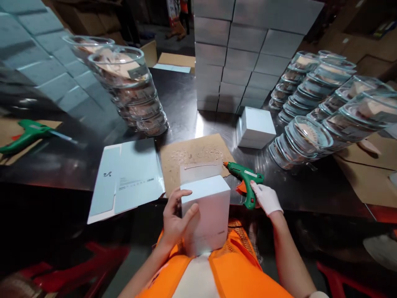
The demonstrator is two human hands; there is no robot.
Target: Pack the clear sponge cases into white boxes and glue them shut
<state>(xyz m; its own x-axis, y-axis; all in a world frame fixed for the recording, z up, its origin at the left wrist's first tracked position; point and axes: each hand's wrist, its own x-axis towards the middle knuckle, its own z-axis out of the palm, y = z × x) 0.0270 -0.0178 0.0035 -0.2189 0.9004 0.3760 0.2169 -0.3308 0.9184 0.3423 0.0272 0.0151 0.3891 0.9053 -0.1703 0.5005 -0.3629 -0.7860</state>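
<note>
My left hand grips a pale blue-white carton box held against my chest, its top flap standing open with a thin line of glue along it. My right hand, in a white glove, holds the handle of a green hot-glue gun with an orange trigger. The gun's nozzle points left toward the open flap. Under the box's far edge lies a brown cardboard mat speckled with glue drops on the dark metal table.
A flat unfolded carton lies left of the box. Stacks of clear lidded bowls lean at left and right. A wall of closed boxes stands behind, one loose box before it. Another green glue gun lies far left.
</note>
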